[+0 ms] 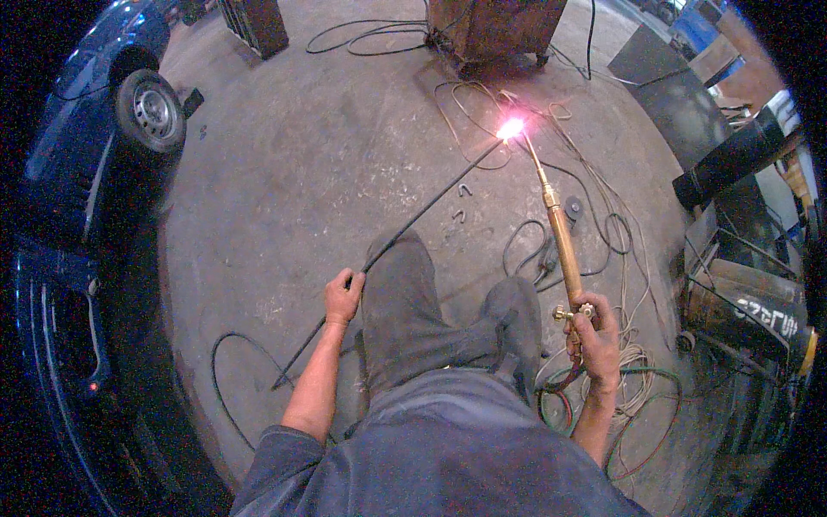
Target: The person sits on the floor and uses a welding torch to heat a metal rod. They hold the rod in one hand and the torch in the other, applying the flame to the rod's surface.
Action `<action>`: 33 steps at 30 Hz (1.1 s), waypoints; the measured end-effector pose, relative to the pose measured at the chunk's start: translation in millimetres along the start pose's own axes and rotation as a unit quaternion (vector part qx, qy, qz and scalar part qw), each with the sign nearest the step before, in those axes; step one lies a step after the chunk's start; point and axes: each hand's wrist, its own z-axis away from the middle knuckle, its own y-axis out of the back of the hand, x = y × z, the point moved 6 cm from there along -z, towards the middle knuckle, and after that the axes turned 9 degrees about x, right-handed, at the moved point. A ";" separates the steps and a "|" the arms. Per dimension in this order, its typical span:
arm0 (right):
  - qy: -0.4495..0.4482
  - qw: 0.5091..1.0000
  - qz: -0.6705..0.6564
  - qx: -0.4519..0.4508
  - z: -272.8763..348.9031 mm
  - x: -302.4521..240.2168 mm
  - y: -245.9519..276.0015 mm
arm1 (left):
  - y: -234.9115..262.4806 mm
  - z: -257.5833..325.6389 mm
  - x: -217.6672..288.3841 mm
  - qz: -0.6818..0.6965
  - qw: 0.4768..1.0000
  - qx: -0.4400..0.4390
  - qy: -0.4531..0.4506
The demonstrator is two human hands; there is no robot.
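Observation:
My left hand (pixel 343 297) is closed round a long dark metal rod (pixel 439 197), which slants from beside my left thigh up to the far right. In my right hand (pixel 596 340) is a brass gas torch (pixel 562 237), gripped near its valve knobs. The torch tip and the far end of the rod meet at a bright pinkish-white glow (pixel 510 128), which hides the exact contact. Red and green hoses (pixel 560 398) hang from the torch's lower end. Two small bent metal hooks (pixel 463 191) lie on the floor below the rod's hot end.
Cables (pixel 616 233) and an angle grinder (pixel 551 250) lie on the concrete floor to the right. A rusty metal cabinet (pixel 495 34) on casters stands ahead. A blue car (pixel 65 181) flanks the left; sheet metal (pixel 659 90), a dark pipe (pixel 728 165) and a rusty cylinder (pixel 749 302) crowd the right.

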 end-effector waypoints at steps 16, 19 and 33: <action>0.011 1.000 -0.008 0.015 -3.0 3.1 0.1 | -5.1 2.1 -11.1 -0.003 1.000 0.009 -0.012; 0.018 1.000 -0.005 0.016 -1.2 -1.3 -1.7 | -5.6 3.1 -12.7 0.017 1.000 0.010 -0.010; 0.013 1.000 -0.016 -0.005 0.7 -3.1 -1.0 | -4.4 2.1 -8.7 0.013 1.000 0.007 -0.005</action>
